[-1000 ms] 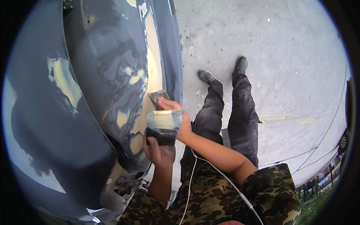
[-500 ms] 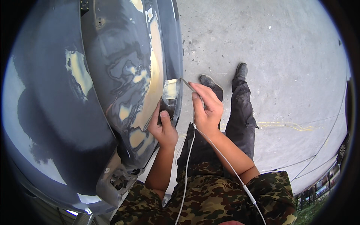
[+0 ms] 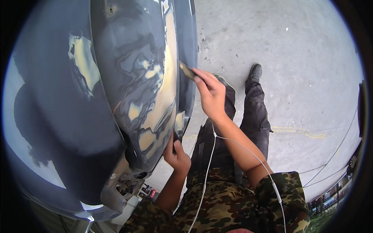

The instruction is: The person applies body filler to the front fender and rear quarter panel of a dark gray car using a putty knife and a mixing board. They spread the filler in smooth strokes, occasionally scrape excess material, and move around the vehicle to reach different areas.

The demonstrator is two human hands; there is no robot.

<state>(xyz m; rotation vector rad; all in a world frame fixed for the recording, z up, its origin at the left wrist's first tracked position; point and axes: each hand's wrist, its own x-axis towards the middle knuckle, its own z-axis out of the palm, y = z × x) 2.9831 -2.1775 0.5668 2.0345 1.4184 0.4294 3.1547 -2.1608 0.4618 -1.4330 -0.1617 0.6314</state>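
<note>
A dark grey car body panel (image 3: 132, 42) with cream filler patches (image 3: 147, 139) fills the left side. My right hand (image 3: 213, 95) is closed on a putty knife (image 3: 188, 72), its blade carrying cream filler at the panel's right edge, apparently touching it. My left hand (image 3: 179, 158) sits lower, closed on the dark handle of a filler-smeared scraper (image 3: 180, 122), beside the panel's lower end. Part of that handle hides behind my fingers. A white cable (image 3: 213, 155) hangs down between my forearms.
Further left curves a glossy dark car surface (image 3: 50, 105) with another cream patch (image 3: 85, 64). An open bracket area (image 3: 124, 186) is at the panel's lower end. Grey concrete floor (image 3: 311, 77) lies to the right, with my shoes (image 3: 255, 72) and thin lines across it.
My right hand has moved the putty knife forward, away from the scraper, to the panel's edge. My left hand has drawn the scraper back towards me. The whole view has shifted slightly.
</note>
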